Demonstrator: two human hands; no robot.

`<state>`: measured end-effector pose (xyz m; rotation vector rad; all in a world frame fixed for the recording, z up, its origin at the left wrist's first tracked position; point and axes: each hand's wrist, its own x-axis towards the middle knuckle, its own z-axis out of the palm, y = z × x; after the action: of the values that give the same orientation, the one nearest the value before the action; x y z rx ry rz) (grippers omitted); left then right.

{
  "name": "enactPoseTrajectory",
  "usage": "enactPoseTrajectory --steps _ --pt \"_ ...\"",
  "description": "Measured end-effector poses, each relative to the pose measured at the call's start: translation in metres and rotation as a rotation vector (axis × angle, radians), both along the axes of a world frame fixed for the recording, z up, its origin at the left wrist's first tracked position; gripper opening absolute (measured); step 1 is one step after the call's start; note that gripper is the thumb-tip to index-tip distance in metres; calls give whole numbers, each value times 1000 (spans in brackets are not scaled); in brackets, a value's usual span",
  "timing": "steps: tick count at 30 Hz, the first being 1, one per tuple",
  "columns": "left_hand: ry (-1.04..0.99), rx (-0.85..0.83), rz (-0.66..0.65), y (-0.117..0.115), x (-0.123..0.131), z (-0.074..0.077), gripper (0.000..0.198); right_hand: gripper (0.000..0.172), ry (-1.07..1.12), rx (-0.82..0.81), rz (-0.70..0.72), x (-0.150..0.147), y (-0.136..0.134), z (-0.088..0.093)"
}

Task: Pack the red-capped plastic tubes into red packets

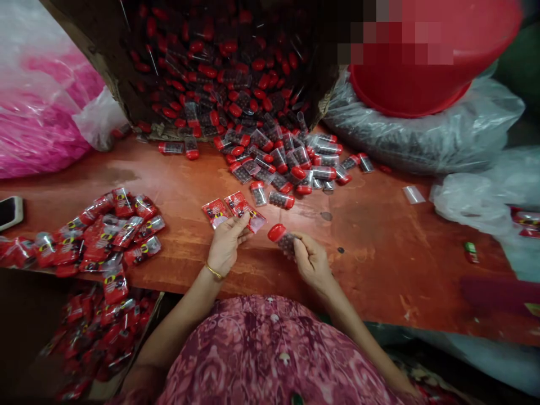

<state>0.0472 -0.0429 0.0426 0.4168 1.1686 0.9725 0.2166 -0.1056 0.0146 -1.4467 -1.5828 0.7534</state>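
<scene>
Firstly, listing one orange-red table [379,253], running nearly the full width; next, one cardboard carton [95,50], gaping over a heap of red-capped tubes [280,156]. Also counting, at left, one pile of wrapped packs [98,239]. Pinching one flat printed sleeve [248,212] between thumb and fingers of the left hand [226,244]; showing a second sleeve [215,211] just beside, not revealing whether held or lying. Gripping in the right hand [314,261], by the lower body, one clear tube [282,238], pointing its red cap up-left above the table's near side. Probably weighing little, feeling stiff and slick; best taking hold around mid-barrel. By contrast, likely bending easily as a sleeve; best pinching by an edge. Bearing red print with black-and-yellow motifs on sleeves; yielding no readable brand or wording.
</scene>
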Motion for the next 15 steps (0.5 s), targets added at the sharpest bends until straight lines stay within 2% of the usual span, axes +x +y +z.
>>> enactPoseTrajectory --steps 5,9,15 --pt "13 109 -57 -4 6 -1 41 29 240 -238 46 -7 -3 22" --pt "21 201 -55 -6 6 -2 38 34 387 -407 49 -10 5 23" --pt "-48 155 -34 -7 10 -1 40 34 374 -340 -19 -17 5 13"
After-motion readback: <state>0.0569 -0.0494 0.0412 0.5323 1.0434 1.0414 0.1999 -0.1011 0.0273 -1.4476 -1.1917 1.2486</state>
